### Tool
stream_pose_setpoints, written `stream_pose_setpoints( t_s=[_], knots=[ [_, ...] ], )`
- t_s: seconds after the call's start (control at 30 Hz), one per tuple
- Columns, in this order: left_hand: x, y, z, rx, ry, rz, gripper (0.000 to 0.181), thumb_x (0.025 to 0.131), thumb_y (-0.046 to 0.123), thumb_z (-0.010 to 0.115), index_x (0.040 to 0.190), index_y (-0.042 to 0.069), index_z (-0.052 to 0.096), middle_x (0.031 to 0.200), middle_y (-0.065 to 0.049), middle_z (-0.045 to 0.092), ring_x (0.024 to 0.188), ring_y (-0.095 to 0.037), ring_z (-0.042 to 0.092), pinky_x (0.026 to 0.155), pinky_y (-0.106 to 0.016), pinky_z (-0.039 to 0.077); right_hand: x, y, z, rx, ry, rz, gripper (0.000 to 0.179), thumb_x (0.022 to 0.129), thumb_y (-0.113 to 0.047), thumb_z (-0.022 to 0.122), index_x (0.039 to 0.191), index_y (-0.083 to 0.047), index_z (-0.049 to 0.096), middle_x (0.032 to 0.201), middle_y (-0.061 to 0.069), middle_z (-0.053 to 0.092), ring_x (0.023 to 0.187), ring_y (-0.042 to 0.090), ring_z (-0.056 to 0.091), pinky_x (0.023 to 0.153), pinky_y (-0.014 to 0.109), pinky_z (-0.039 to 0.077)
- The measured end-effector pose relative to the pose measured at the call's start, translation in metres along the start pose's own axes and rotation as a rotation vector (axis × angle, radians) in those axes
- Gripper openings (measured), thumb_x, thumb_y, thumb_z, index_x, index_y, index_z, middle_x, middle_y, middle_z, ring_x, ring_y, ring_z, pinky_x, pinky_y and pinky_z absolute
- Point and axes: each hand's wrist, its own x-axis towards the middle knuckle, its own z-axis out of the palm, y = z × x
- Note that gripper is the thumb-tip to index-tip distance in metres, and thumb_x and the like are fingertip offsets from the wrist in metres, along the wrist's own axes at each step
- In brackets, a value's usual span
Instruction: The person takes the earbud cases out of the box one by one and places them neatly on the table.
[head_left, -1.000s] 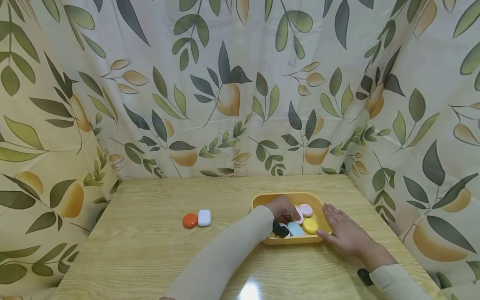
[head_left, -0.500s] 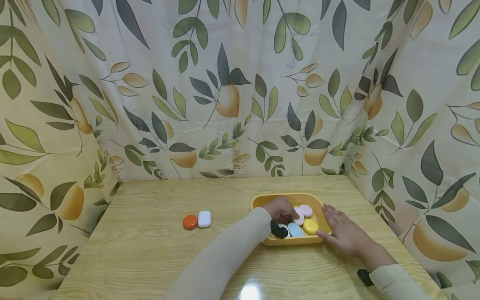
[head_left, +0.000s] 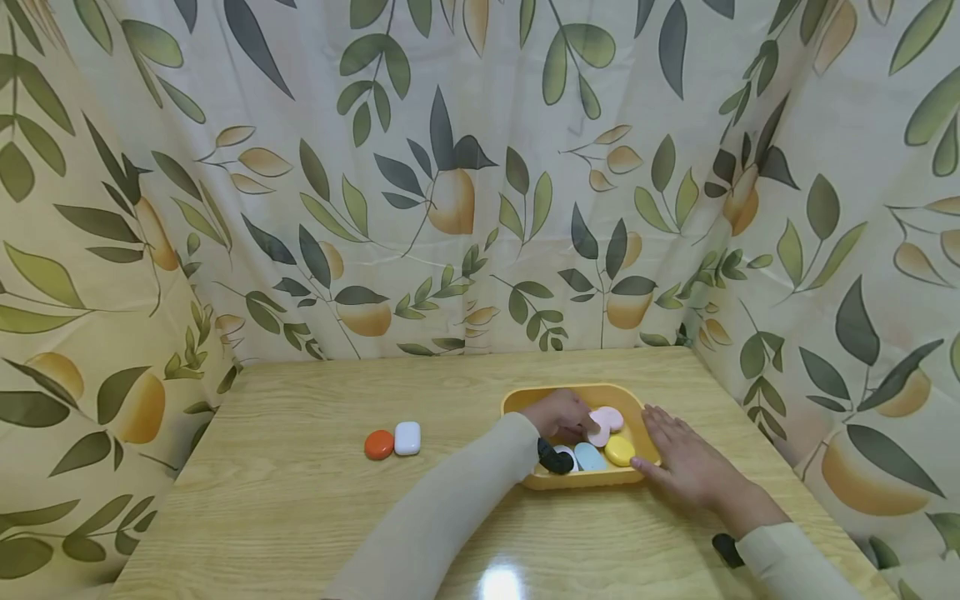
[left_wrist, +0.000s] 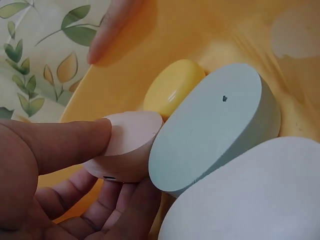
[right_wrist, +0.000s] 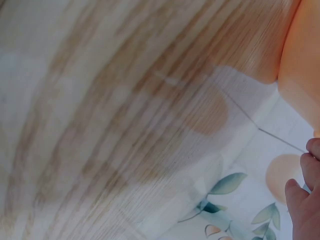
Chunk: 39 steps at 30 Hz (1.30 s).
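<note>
A yellow plastic tray stands right of the table's middle. Inside it my left hand pinches a pink earbud case, thumb on its flat face and fingers beneath; a small port slot shows on its side. Close by lie a light blue case, a yellow case and a white case. Another pink case overlaps the held one in the head view. My right hand rests with straight fingers along the tray's right end; its fingertips also appear in the right wrist view.
Left of the tray, a red-orange round case and a white rounded case sit side by side on the wooden table. A leaf-and-fruit patterned curtain encloses the back and both sides.
The pink case in my left hand has turned slightly and now overlaps the other pink one more. My right hand stays at the tray's end.
</note>
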Motion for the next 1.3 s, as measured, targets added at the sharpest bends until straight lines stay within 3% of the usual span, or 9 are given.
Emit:
stream_pose_setpoints(
  t_s=[0.17,0.5,0.77,1.0,1.3],
  knots=[
    [-0.002,0.002,-0.004,0.049,-0.042,0.013,0.021,0.085,0.000,0.072,0.067,0.003,0.061,0.067,-0.005,0.062,0.061,-0.015,0.057,0.064,-0.031,0.056,0.000,0.000,-0.001,-0.001,-0.004,-0.001,0.086,0.099,-0.056,0.045,0.148,0.011,0.023,0.154,0.028,0.022,0.139,0.046,0.021,0.111,0.059,0.021],
    [-0.005,0.005,-0.010,-0.132,-0.072,0.015,0.010,0.085,-0.003,0.072,0.079,0.000,0.064,0.076,-0.009,0.063,0.067,-0.019,0.062,0.076,-0.041,0.058,0.005,-0.001,-0.002,-0.010,-0.055,0.023,0.088,0.098,-0.058,0.044,0.149,0.009,0.021,0.156,0.026,0.019,0.141,0.045,0.018,0.112,0.059,0.019],
    [-0.014,0.004,-0.019,-0.125,-0.130,0.039,0.009,0.086,0.007,0.074,0.085,0.000,0.069,0.084,-0.011,0.067,0.071,-0.020,0.064,0.072,-0.036,0.058,0.004,-0.001,-0.005,-0.035,-0.056,0.008,0.087,0.098,-0.058,0.043,0.148,0.011,0.025,0.155,0.028,0.020,0.141,0.046,0.018,0.112,0.060,0.019],
    [-0.019,0.006,-0.026,-0.180,-0.131,0.027,0.006,0.086,0.006,0.073,0.085,0.001,0.069,0.083,-0.011,0.067,0.071,-0.020,0.063,0.077,-0.038,0.058,0.009,0.000,-0.011,-0.054,-0.033,-0.023,0.085,0.098,-0.057,0.046,0.146,0.012,0.030,0.153,0.028,0.024,0.140,0.046,0.020,0.111,0.061,0.019],
    [-0.030,-0.001,-0.035,-0.175,-0.140,0.043,0.008,0.088,0.007,0.072,0.085,0.001,0.066,0.081,-0.011,0.067,0.067,-0.019,0.064,0.075,-0.037,0.058,0.010,0.000,-0.013,-0.082,-0.062,-0.011,0.086,0.096,-0.057,0.049,0.145,0.011,0.032,0.153,0.027,0.026,0.141,0.044,0.019,0.112,0.061,0.017]
  ],
)
